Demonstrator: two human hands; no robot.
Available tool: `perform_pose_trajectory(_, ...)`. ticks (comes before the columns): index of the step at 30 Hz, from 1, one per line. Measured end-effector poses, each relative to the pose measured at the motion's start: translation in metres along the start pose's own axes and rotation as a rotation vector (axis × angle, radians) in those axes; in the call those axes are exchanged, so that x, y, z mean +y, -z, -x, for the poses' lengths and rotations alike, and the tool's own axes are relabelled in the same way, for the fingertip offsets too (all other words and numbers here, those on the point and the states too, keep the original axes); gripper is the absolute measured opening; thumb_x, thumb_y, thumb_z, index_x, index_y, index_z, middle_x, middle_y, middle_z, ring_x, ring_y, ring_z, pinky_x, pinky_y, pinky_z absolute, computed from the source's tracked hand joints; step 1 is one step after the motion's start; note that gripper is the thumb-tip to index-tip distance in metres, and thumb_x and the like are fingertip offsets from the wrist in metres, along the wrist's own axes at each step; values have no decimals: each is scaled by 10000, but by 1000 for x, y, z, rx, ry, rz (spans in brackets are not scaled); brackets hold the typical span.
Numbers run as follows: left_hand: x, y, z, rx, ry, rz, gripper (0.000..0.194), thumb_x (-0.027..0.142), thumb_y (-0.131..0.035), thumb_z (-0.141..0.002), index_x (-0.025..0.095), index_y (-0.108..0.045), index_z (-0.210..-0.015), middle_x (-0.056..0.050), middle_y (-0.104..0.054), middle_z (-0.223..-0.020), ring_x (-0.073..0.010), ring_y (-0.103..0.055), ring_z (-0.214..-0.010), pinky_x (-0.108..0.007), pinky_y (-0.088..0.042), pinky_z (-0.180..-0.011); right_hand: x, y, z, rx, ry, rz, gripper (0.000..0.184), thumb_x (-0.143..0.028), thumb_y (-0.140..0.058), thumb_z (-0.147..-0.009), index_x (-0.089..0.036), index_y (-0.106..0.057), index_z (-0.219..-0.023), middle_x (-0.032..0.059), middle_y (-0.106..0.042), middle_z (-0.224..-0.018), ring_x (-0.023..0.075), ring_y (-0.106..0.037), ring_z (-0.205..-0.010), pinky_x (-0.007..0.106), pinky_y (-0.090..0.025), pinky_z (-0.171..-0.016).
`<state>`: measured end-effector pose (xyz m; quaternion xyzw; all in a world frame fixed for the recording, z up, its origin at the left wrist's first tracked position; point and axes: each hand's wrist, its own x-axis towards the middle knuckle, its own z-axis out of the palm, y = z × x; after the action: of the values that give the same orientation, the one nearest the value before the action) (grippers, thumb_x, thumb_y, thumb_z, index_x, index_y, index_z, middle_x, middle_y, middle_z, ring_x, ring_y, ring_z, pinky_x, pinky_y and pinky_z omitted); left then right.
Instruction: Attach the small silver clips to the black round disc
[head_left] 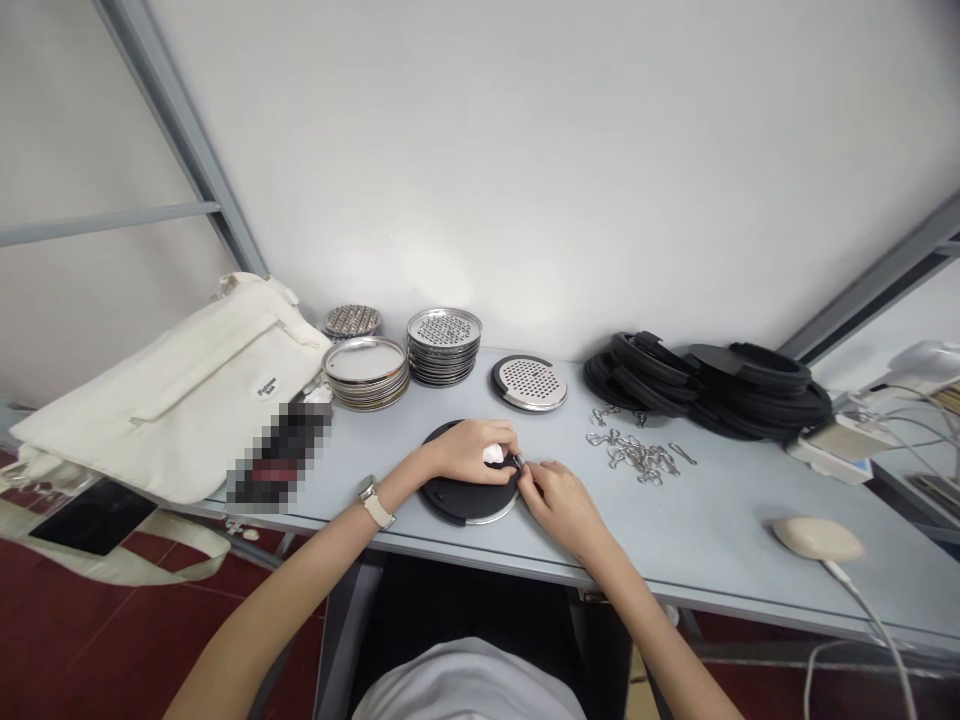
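Note:
A black disc with a metal rim (472, 503) lies near the table's front edge. My left hand (469, 455), a watch on its wrist, rests over it with fingers curled at its right side. A small white piece (493, 454) shows among those fingers; its kind is unclear. At the same spot my right hand (559, 505) pinches a small shiny metal clip (519, 462) against the disc's edge. Both sets of fingertips nearly meet there and partly hide the clip. Behind them lies a round grater plate (534, 382) in a black holder.
Stacks of round metal plates (366, 362) and grater discs (444, 330) stand at back left, beside a white bag (172, 380). Loose metal clips (641, 457) lie right of my hands. Black discs (757, 390) pile behind them; a cream mouse-shaped device (817, 538) with a cable sits right.

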<state>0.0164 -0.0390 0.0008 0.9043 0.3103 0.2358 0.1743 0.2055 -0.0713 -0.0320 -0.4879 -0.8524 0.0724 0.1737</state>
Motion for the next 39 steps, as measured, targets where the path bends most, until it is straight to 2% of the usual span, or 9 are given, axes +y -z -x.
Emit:
perform_pose_trajectory(27, 2, 2, 0, -8, 22, -7, 130, 226, -582, -732, 171, -581, -850, -17, -606, -861, -139, -557, -811, -219, -406, -730, -1, 2, 1, 21, 24, -20, 372, -258, -300, -940, -191, -523, -650, 29, -586, -614, 156, -519, -628, 254, -315, -611)
perform_pose_trajectory(39, 0, 1, -1, -19, 48, 69, 146, 217, -601, -708, 167, -592, -845, -15, -625, -876, -142, -567, -829, -228, -419, -755, -1, 0, 1, 30, 37, 3, 365, -258, -318, -931, -194, -517, -631, 30, -580, -609, 158, -516, -623, 256, -304, -602)
